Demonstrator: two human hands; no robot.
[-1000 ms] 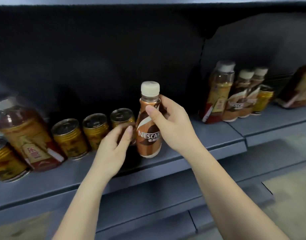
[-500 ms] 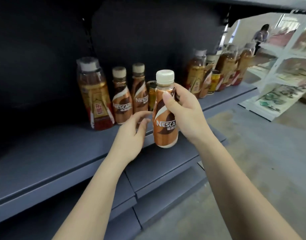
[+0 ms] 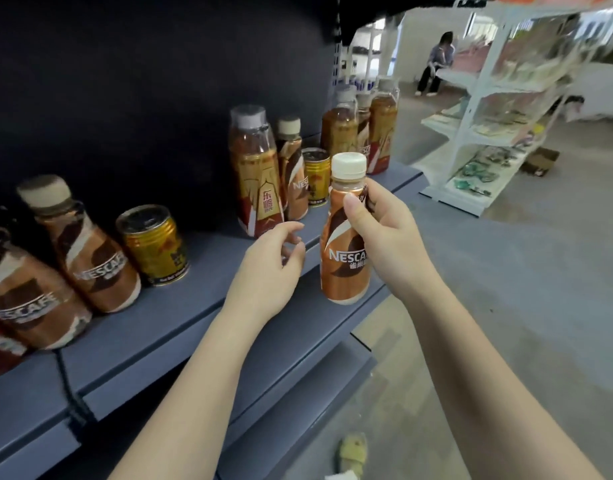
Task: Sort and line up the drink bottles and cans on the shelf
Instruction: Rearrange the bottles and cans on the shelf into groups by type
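Note:
My right hand (image 3: 384,237) grips a Nescafe coffee bottle (image 3: 343,251) with a white cap, held upright in the air just off the front edge of the blue-grey shelf (image 3: 180,327). My left hand (image 3: 270,268) hovers beside it over the shelf, fingers loosely curled and holding nothing. On the shelf behind stand a tall tea bottle (image 3: 255,174), a Nescafe bottle (image 3: 293,171) and a gold can (image 3: 316,180). Further left are another gold can (image 3: 154,245) and two Nescafe bottles (image 3: 86,251) (image 3: 24,299). More tea bottles (image 3: 360,129) stand at the shelf's right end.
A dark back panel (image 3: 125,81) rises behind the shelf. A lower shelf (image 3: 291,403) juts out below. To the right is grey floor (image 3: 523,289), a white rack (image 3: 499,109) with goods, and a person (image 3: 436,64) far off. My slippered foot (image 3: 352,452) shows below.
The view has swung right along the shelf, bringing the shelf's right end and the aisle into sight. My right hand has carried the Nescafe bottle along; my left hand stays beside it, empty.

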